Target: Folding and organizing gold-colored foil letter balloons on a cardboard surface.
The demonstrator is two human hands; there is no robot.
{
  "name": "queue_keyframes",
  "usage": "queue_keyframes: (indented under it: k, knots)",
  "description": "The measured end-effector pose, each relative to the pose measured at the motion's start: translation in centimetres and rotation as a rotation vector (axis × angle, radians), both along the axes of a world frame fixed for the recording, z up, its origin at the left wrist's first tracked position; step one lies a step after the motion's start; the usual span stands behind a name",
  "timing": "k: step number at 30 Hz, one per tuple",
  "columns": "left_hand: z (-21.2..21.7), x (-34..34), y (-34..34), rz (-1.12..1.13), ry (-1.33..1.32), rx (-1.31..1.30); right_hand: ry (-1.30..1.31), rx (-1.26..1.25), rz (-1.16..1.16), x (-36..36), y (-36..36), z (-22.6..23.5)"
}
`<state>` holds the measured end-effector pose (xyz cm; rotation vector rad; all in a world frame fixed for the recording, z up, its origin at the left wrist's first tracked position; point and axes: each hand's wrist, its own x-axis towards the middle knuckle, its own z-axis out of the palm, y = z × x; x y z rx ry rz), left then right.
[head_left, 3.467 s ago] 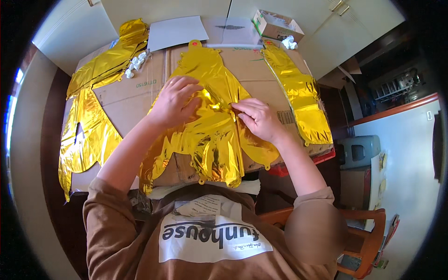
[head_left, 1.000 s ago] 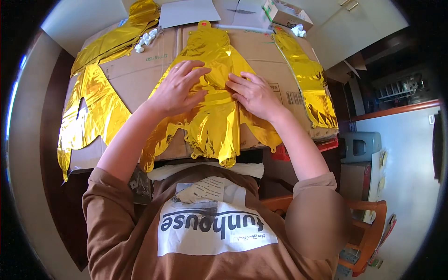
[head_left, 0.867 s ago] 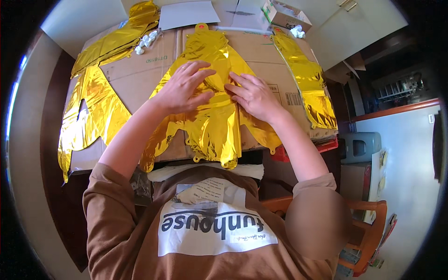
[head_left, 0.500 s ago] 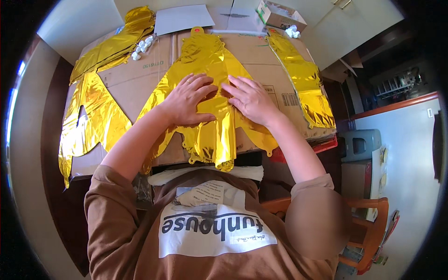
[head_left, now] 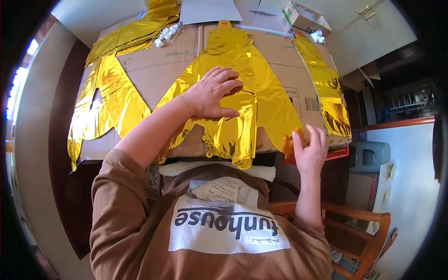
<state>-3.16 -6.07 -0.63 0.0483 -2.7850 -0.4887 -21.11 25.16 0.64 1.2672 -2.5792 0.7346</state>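
Note:
A flat gold foil balloon (head_left: 261, 88) lies spread on a brown cardboard sheet (head_left: 154, 70), its lower end hanging over the near edge. My left hand (head_left: 212, 91) presses flat on the middle of the foil, fingers spread. My right hand (head_left: 310, 149) is off the foil, open, at the near right corner of the cardboard, its fingers touching the foil's crumpled lower right tip (head_left: 288, 142). Neither hand grips anything.
Another gold foil balloon (head_left: 109, 98) lies at the left, a third (head_left: 324, 84) along the right edge. White papers (head_left: 210, 9), a small box (head_left: 305, 16) and white bits (head_left: 165, 35) sit at the far side. A wooden chair (head_left: 364, 224) stands at lower right.
My right hand has left the middle of the foil and moved down to the near right corner. My left hand stays pressed on the foil, which now lies flatter.

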Motion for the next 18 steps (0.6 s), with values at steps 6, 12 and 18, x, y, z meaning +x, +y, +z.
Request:
queue_keyframes:
  k: [6, 12, 18]
  knots:
    - [0.1, -0.3, 0.0, 0.014, -0.017, -0.022, -0.224, -0.013, -0.341, 3.0, 0.2, -0.3]
    - [0.0, -0.3, 0.3, 0.011, -0.011, -0.027, -0.647, -0.113, -0.312, 0.7, 0.5, -1.2]
    - [0.0, -0.1, 0.6, 0.023, -0.003, -0.028, -0.177, 0.079, -0.354, 2.2, -0.6, 0.6]
